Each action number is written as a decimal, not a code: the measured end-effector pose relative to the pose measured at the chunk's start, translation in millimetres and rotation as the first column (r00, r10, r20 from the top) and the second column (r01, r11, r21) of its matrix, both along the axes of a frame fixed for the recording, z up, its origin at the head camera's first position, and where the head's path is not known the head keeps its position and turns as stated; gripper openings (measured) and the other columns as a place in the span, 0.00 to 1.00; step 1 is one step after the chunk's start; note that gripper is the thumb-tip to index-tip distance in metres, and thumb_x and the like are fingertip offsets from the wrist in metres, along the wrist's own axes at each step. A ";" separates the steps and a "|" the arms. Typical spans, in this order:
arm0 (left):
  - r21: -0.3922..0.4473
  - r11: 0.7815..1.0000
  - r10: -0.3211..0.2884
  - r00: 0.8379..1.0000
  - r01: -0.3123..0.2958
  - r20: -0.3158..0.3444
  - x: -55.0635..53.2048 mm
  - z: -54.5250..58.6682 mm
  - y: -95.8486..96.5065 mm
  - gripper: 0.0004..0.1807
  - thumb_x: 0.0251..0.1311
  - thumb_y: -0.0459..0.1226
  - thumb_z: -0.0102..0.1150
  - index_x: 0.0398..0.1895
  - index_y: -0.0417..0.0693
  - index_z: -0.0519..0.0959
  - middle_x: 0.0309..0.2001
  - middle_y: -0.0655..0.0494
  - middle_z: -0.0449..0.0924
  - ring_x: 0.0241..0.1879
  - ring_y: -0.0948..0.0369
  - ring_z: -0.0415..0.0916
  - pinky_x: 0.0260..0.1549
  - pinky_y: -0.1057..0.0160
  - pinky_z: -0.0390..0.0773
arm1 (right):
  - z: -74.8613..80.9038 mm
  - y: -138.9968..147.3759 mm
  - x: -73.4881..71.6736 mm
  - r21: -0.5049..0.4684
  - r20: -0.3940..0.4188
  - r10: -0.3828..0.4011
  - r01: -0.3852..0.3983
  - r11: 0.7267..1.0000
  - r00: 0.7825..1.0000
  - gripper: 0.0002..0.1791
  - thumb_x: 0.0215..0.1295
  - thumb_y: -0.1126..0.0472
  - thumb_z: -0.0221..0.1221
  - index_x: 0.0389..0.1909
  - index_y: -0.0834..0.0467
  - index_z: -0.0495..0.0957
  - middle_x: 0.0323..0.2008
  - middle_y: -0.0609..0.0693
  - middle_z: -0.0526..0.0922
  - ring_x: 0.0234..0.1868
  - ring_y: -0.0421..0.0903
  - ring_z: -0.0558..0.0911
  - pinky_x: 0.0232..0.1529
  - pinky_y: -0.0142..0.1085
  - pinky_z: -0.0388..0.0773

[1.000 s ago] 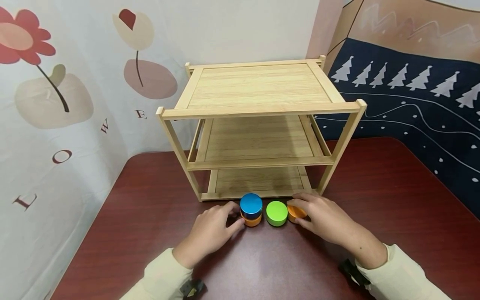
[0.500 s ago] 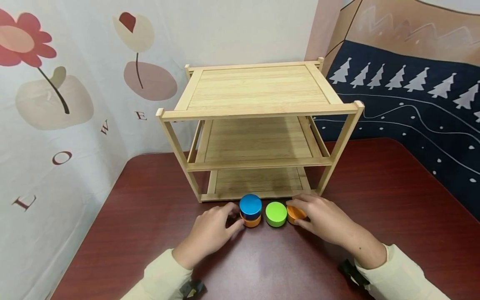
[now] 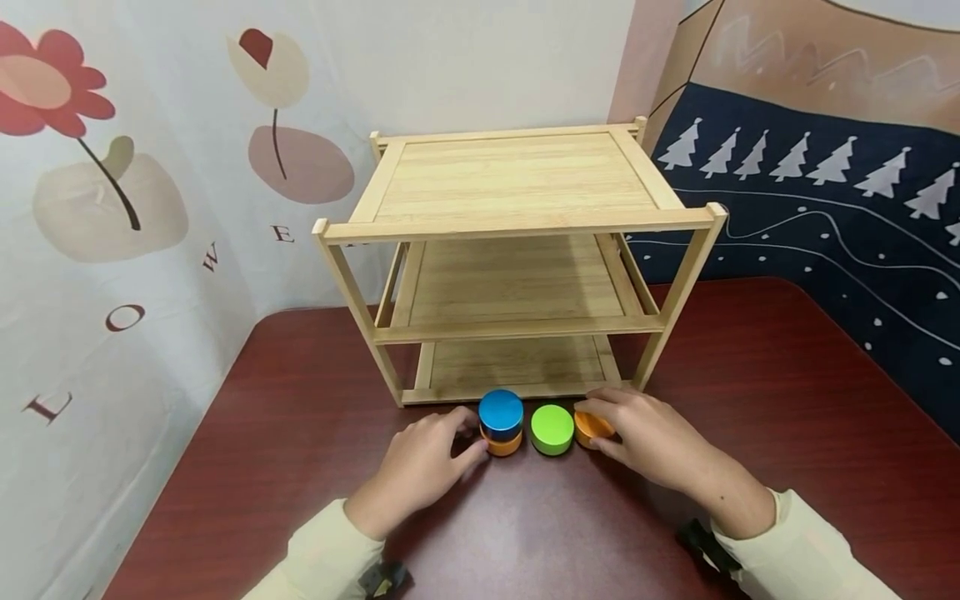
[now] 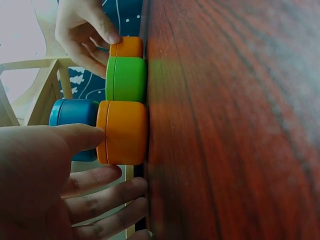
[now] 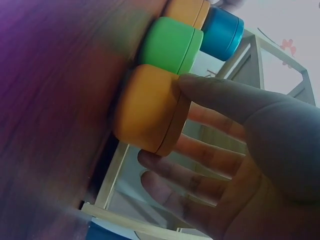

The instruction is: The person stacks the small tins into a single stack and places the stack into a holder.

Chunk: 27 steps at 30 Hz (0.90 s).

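Note:
Small round lidded jars stand in a row on the table. At the left, a blue jar point(image 3: 501, 412) sits on top of an orange jar point(image 4: 125, 134). My left hand point(image 3: 426, 454) holds the lower orange jar from its left side, thumb on its lid edge and index fingertip close to its side. A green jar point(image 3: 552, 429) stands to the right of the stack. Beside it is a second orange jar point(image 5: 147, 107), which my right hand point(image 3: 648, 433) holds from the right. The right thumb rests at its lid, and the other fingers lie behind it.
Just behind the jars stands a three-tier wooden rack point(image 3: 517, 223), its lower front rail close to them. The dark red table point(image 3: 292, 408) extends on both sides. A printed cloth wall point(image 3: 480, 67) rises behind, with a dark tree-patterned one point(image 3: 810, 217) at the right.
Both hands and the jars keep their places. Only a slight shift of the head view shows.

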State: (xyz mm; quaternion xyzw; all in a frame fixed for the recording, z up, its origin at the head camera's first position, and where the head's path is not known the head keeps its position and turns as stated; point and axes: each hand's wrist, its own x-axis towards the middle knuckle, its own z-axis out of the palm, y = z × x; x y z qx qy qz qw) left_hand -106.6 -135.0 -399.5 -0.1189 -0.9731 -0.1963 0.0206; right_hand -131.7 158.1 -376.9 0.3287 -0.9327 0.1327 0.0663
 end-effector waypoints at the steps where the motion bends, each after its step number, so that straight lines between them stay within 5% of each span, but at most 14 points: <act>1: 0.000 1.000 0.000 1.000 0.000 0.000 0.1 0.0 0.1 0.16 0.62 0.54 0.64 0.47 0.58 0.81 0.42 0.63 0.86 0.44 0.57 0.85 0.35 0.49 0.81 | 0.3 -0.1 0.1 0.000 -0.007 -0.001 0.001 1.000 1.000 0.21 0.54 0.62 0.74 0.51 0.56 0.84 0.49 0.53 0.84 0.47 0.48 0.84 0.43 0.44 0.83; 27: 0.008 1.000 -0.005 1.000 0.005 -0.016 0.0 0.9 0.7 0.15 0.62 0.52 0.65 0.46 0.57 0.81 0.42 0.62 0.86 0.43 0.56 0.85 0.34 0.49 0.81 | 1.9 -0.3 0.4 -0.018 -0.041 -0.012 0.011 1.000 0.999 0.20 0.55 0.61 0.73 0.50 0.55 0.84 0.49 0.53 0.84 0.49 0.49 0.84 0.45 0.45 0.83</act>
